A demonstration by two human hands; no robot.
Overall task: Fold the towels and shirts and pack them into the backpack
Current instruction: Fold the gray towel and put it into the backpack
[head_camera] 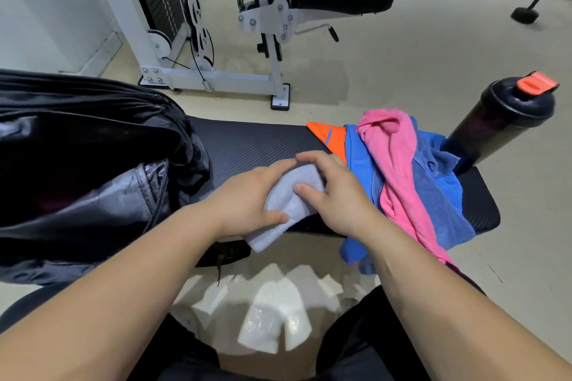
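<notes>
Head view: black backpack (77, 164) fills the left of the frame, main compartment unzipped and gaping, at the left end of a black padded bench (253, 142). White cable machine (192, 40) stands on the floor, upper centre. Heap on the bench's right end: pink garment (393, 164) draped over a blue mesh shirt (359, 170) and a darker blue towel (433, 204), with an orange garment (328, 136) beneath (kind unclear). Black shaker bottle (495, 124), orange cap, far right. Left hand (244, 198) and right hand (337, 192) meet at frame centre. Both pinch a folded grey towel (288, 201), thumbs on top, at the bench's near edge.
</notes>
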